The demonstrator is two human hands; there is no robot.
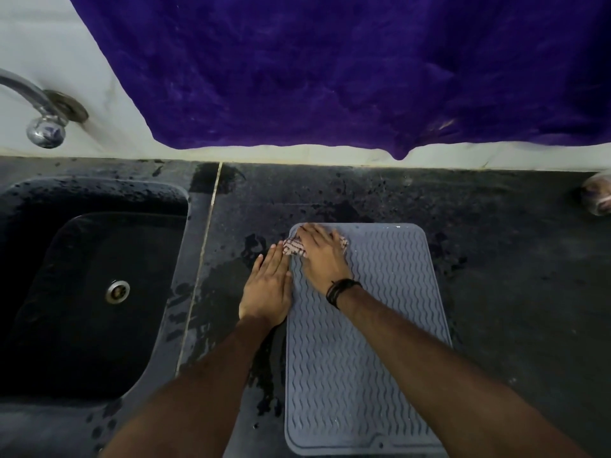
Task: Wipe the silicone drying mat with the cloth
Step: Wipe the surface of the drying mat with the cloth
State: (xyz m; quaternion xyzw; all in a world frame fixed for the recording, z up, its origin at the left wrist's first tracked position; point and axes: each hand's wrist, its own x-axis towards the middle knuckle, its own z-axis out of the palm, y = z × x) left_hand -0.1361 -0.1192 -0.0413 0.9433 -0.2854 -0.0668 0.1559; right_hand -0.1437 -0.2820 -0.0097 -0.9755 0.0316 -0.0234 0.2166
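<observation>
Forearms reach in over the dark wet counter (pixel 496 259). Grey wavy-ribbed silicone drying mat (pixel 370 342) runs lengthwise away from the person. Right hand (pixel 325 259) presses flat on the striped cloth (pixel 292 247) at the far-left corner; left hand (pixel 267 289), fingers spread, braces the mat's left edge.

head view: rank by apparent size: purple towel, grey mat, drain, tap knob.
1. Purple plush towel hanging on the wall.
2. Grey wavy-ribbed silicone drying mat.
3. and 4. Round chrome tap knob and round steel sink drain: look alike, so unranked.
</observation>
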